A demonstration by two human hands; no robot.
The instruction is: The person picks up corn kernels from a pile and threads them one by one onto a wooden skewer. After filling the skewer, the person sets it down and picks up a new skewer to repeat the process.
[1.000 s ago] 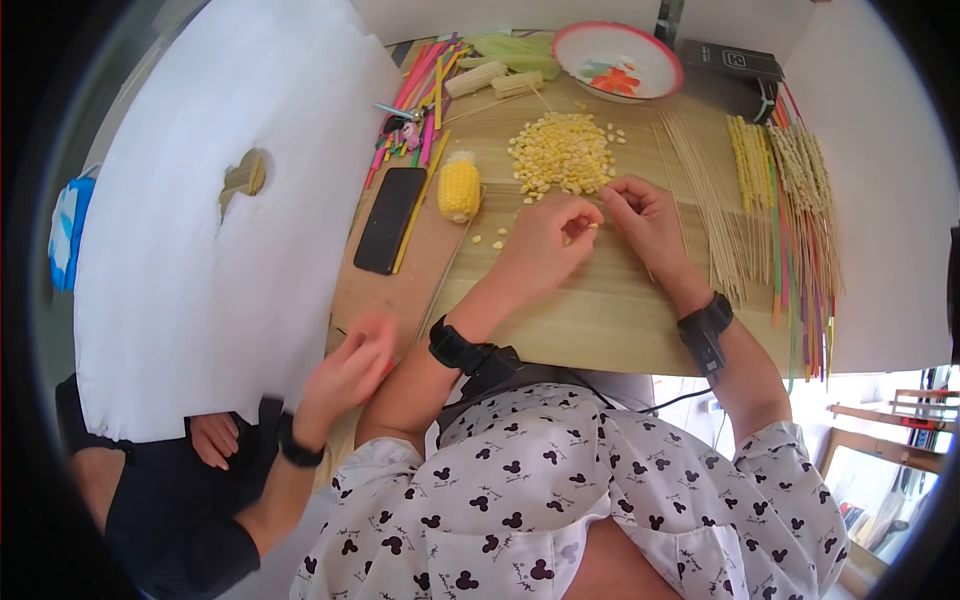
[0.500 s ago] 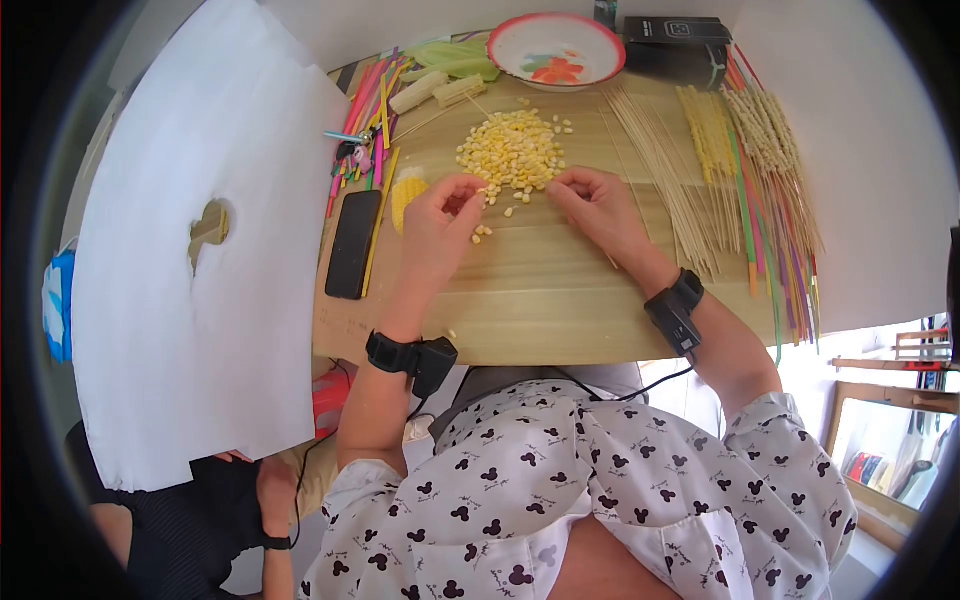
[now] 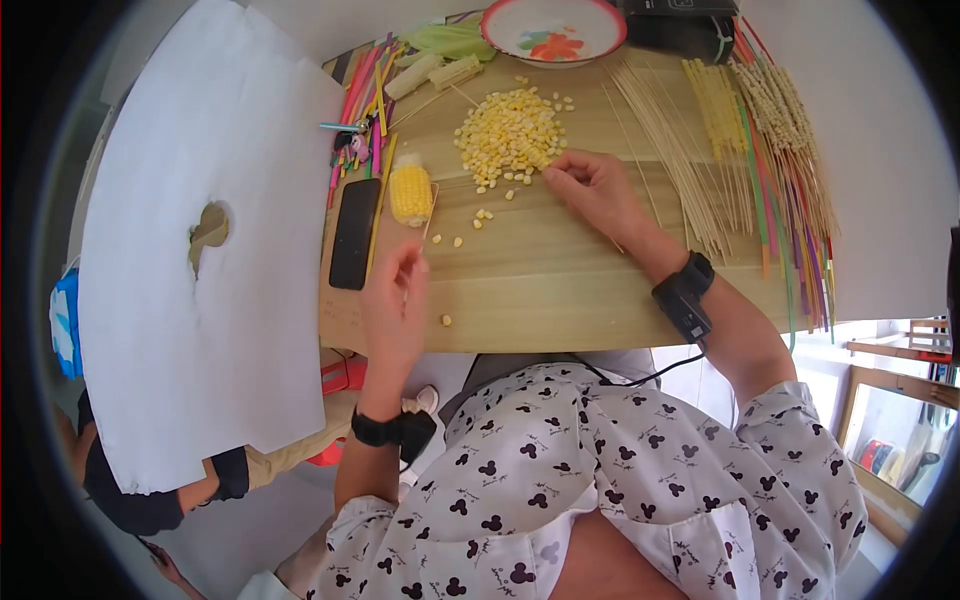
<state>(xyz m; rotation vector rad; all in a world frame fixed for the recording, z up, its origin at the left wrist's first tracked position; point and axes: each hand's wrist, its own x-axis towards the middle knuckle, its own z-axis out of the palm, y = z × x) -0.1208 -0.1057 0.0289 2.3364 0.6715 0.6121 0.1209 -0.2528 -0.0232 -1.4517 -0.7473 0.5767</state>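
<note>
My right hand is closed on a thin bamboo skewer, whose end sticks out below the palm. Its fingertips are at the right edge of a pile of loose yellow corn kernels; kernels at the fingertips may be on the skewer. My left hand is raised near the front left of the table, fingers curled together. What it holds, if anything, is hidden. Just beyond it lies a partly stripped corn cob, with a thin stick beside it. A single kernel lies right of the left wrist.
A black phone lies at the left, below colourful straws. Bare cobs, green husks and a red-rimmed bowl are at the back. Skewers and kernel-threaded sticks lie right. Another person is at lower left.
My left hand has moved from the pile's edge down and left towards me, uncovering the cob. My right hand stays at the pile with the skewer. The view has shifted slightly.
</note>
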